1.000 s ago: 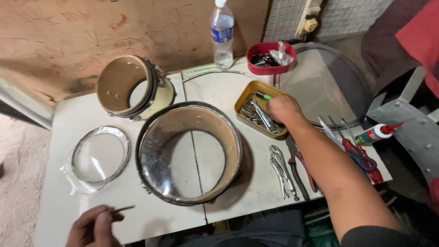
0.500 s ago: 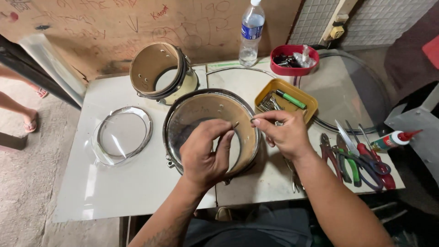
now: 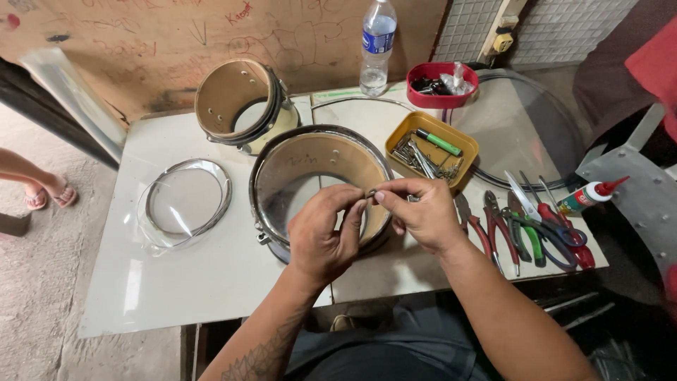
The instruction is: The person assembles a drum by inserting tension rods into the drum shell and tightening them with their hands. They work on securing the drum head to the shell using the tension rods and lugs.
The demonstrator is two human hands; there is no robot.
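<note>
My left hand (image 3: 323, 233) and my right hand (image 3: 417, 214) meet fingertip to fingertip over the near rim of a large drum shell (image 3: 310, 166) with a chrome hoop. Between the fingertips I pinch a small metal part (image 3: 371, 192), too small to name. The shell lies open side up on the white table (image 3: 176, 282). Just right of my right hand sits a yellow tray (image 3: 465, 152) with screws, metal parts and a green marker.
A smaller drum shell (image 3: 236, 102) lies tilted at the back. A clear drum head in a hoop (image 3: 185, 204) rests at left. Pliers and scissors (image 3: 525, 226), a glue bottle (image 3: 589, 197), a red bowl (image 3: 441, 74), a water bottle (image 3: 376, 46). Another person's feet (image 3: 42, 190) at far left.
My right hand left the yellow tray and my left hand came up from the near edge; both now meet over the big shell, holding a small part. The view shifted.
</note>
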